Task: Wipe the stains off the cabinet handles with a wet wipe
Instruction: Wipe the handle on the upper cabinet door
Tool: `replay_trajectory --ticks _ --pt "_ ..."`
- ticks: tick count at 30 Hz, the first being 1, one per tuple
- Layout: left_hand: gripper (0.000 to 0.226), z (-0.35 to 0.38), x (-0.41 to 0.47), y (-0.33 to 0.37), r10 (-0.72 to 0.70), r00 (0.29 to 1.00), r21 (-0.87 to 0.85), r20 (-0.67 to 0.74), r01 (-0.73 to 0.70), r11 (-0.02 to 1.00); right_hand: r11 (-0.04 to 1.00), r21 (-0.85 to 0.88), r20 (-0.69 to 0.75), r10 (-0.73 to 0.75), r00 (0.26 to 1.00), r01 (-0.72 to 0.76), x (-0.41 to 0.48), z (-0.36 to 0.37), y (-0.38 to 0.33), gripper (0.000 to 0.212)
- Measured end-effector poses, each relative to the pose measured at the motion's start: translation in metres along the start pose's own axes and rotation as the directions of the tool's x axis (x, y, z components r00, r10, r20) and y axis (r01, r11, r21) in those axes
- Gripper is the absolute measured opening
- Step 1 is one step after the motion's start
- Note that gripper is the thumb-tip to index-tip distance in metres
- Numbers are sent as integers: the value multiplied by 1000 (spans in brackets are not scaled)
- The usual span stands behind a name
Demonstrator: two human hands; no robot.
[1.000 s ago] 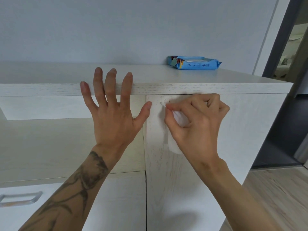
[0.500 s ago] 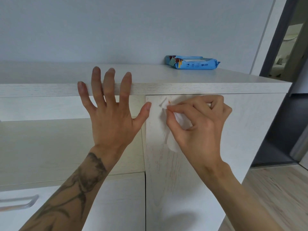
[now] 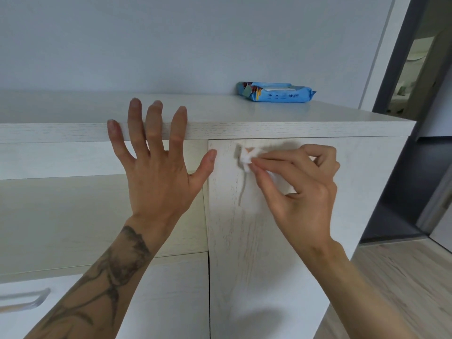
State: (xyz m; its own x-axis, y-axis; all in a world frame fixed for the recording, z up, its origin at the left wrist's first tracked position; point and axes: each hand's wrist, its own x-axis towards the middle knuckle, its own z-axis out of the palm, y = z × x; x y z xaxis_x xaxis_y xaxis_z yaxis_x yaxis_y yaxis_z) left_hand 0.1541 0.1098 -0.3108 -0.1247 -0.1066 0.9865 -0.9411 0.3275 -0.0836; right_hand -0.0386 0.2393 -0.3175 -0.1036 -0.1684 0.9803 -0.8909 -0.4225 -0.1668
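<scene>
Against the cabinet door [image 3: 269, 241], just under the overhanging top edge [image 3: 293, 129]: right hand [image 3: 298, 189] pinched on wet wipe [image 3: 247, 159], pressed to vertical handle [image 3: 241, 192]. Left hand [image 3: 156, 172] flat, fingers spread, beside the door seam. Blue wipe pack [image 3: 276, 92] well apart on top.

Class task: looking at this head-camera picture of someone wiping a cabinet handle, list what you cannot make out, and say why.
- Door handle: head view, top hidden by wet wipe and right hand; stains not discernible.
- Drawer handle: cut off by left edge.
- Wipes pack: print too small.
</scene>
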Motion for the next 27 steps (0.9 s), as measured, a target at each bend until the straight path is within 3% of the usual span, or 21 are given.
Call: replay_trajectory --ticks 4,10,16,19,24,27 --pt "81 -5 1 5 -21 1000 3 8 21 1000 997 27 -10 73 997 -73 -1 -7 7 6" --pt "80 -11 -2 13 -68 996 -15 54 69 997 999 47 33 4 999 -5 3 18 -11 8" --pt "71 -11 -13 45 -227 969 -97 93 236 967 999 28 -44 45 998 -44 -3 6 -1 8" --pt "67 -4 -15 45 -222 973 -132 69 229 964 999 0 10 -35 999 35 3 9 -4 8" --pt "67 4 -18 41 -229 972 -123 47 233 965 993 9 -57 116 992 -116 -6 -20 25 7" --pt "67 6 -17 35 -212 977 -146 24 214 966 998 11 -20 61 998 -61 -1 -11 17 7"
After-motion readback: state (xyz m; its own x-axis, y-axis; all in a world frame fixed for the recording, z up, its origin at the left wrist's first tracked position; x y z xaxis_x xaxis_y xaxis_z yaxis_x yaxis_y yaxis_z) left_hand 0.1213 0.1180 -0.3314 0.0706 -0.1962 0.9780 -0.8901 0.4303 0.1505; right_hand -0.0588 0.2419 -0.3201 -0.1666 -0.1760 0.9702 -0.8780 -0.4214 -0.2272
